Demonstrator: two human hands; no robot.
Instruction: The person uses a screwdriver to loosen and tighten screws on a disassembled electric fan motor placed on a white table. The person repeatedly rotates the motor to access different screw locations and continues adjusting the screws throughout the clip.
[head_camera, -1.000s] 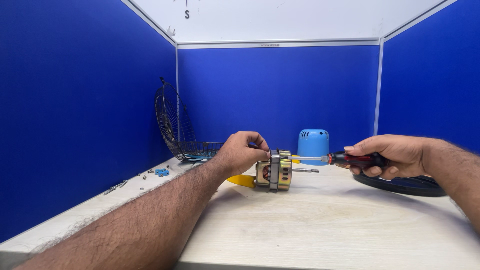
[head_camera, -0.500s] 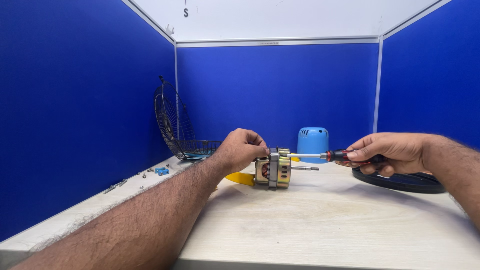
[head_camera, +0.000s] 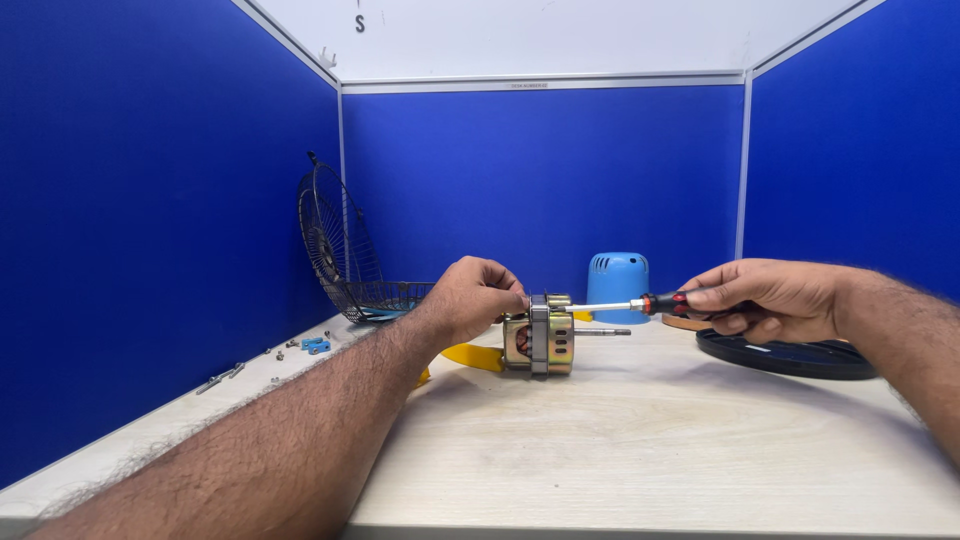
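Note:
A small brass-coloured fan motor (head_camera: 541, 342) with a steel shaft pointing right sits in the middle of the pale table (head_camera: 640, 450). My left hand (head_camera: 472, 297) grips its left end and top. My right hand (head_camera: 762, 298) holds a screwdriver (head_camera: 640, 304) with a red and black handle, its thin blade level and its tip touching the motor's top right edge. A yellow part (head_camera: 474, 355) pokes out from under my left hand.
A black wire fan guard (head_camera: 335, 250) leans in the back left corner. A light blue plastic motor cover (head_camera: 617, 286) stands behind the motor. A black ring (head_camera: 790, 355) lies at the right. Small screws and blue clips (head_camera: 300, 346) are scattered along the left edge.
My right hand has drawn back slightly to the right with the screwdriver, leaving more blade showing. My left hand and the motor have stayed in place.

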